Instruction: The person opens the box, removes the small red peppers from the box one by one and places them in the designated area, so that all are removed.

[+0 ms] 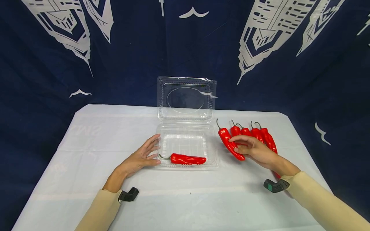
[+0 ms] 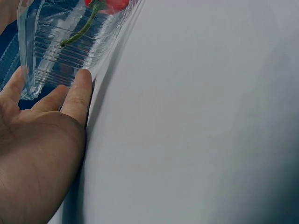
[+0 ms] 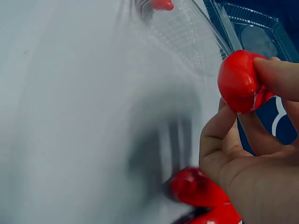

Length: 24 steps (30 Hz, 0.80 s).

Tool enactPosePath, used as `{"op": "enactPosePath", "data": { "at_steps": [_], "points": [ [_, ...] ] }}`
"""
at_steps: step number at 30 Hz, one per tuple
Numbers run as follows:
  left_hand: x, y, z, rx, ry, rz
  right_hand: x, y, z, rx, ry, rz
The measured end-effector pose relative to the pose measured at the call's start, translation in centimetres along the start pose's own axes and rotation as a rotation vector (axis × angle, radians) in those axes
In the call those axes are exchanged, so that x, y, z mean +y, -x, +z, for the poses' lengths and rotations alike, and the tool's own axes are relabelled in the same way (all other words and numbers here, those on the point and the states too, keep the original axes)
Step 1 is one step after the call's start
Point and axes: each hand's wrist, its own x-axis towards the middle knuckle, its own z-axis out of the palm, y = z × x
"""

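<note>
While the left hand (image 1: 140,157) braces the clear clamshell box (image 1: 187,146) with flat, straight fingers at its left edge, the right hand (image 1: 251,148) pinches the leftmost red pepper (image 1: 230,143) off the row.

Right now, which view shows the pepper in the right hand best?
The head view: the whole held pepper lies under the right hand, beside the row. The right wrist view shows only its tip, pinched between fingers. The left wrist view misses it.
</note>
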Motion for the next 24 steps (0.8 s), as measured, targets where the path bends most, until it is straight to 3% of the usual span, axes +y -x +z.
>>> {"op": "enactPosePath", "data": {
  "at_steps": [10,24],
  "points": [
    [-0.2,-0.2,-0.1,-0.003,-0.006,0.003,0.8,2.5,-0.3,0.058,0.03,-0.032],
    [0.0,-0.2,0.0,0.003,-0.013,0.0,2.8,5.9,-0.6,0.116,-0.009,0.037]
  ]
}}
